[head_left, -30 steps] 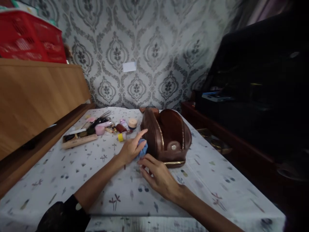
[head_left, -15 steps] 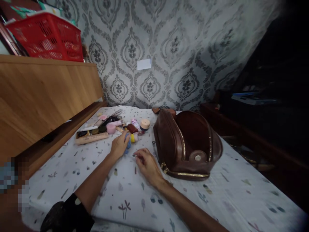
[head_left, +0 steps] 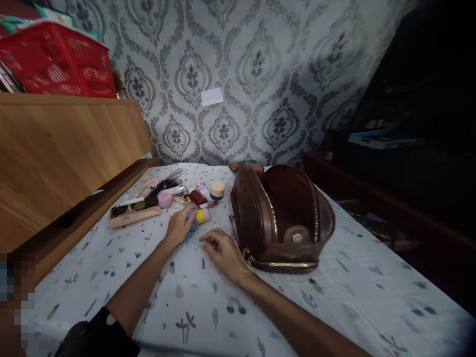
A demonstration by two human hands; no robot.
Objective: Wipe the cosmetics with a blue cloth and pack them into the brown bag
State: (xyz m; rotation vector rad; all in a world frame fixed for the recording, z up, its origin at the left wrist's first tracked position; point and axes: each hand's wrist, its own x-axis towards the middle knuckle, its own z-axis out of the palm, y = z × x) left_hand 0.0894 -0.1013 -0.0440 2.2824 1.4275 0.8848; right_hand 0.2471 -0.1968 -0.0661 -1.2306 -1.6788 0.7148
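My left hand (head_left: pixel 179 227) is closed around a soft-looking blue bunched item (head_left: pixel 192 230) on the patterned cloth; its kind is not clear. Touching or right beside it lies a small yellow and pale pink container (head_left: pixel 203 215). My right hand (head_left: pixel 222 252) rests low over the cloth, fingers loosely bent and a little apart, with nothing visible in them. To its right stands a brown leather toiletry bag (head_left: pixel 282 223), its zipped top gaping; the dark inside cannot be made out. Beyond my left hand are a pink jar (head_left: pixel 165 200), a dark red case (head_left: pixel 198 197) and a round beige-topped jar (head_left: pixel 217 190).
A peach-coloured box (head_left: pixel 136 216) with small cosmetics lies at the left, beside dark brushes. Behind the bag is a brown item (head_left: pixel 246 167). A wooden panel (head_left: pixel 70 148) borders the left side, with a red basket (head_left: pixel 55 62) above. Patterned wallpaper (head_left: pixel 223 131) closes the back.
The whole view has shifted slightly, so things sit a little further left. Both hands stay nearly where they were relative to the blue item and the bag.
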